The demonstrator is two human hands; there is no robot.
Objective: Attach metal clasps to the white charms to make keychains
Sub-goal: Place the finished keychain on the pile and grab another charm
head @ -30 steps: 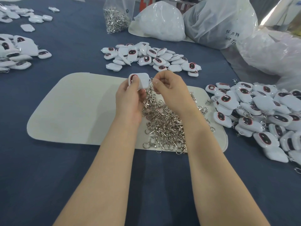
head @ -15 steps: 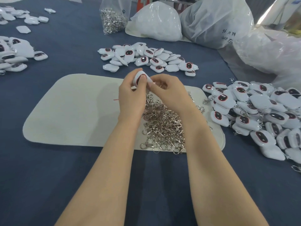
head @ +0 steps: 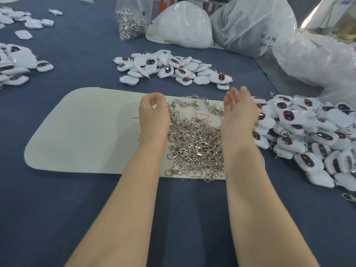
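A heap of silver metal clasps (head: 194, 143) lies on the pale mat (head: 86, 132) between my two hands. My left hand (head: 153, 114) hovers at the heap's left edge, fingers loosely curled, with nothing visible in it. My right hand (head: 238, 110) is at the heap's right edge with its fingers straight and empty, next to a big pile of white charms with clasps on them (head: 308, 132). A pile of white charms with dark red-rimmed faces (head: 173, 68) sits just beyond the mat.
More white charms (head: 17, 64) lie at the far left on the blue cloth. A clear bag of clasps (head: 131, 24) and large white plastic bags (head: 183, 26) stand at the back. Crumpled plastic sacks (head: 317, 58) fill the back right.
Both hands held one white charm together above the clasps. Now they have parted, the charm is gone from them, and the right hand has swung right towards the right-hand pile.
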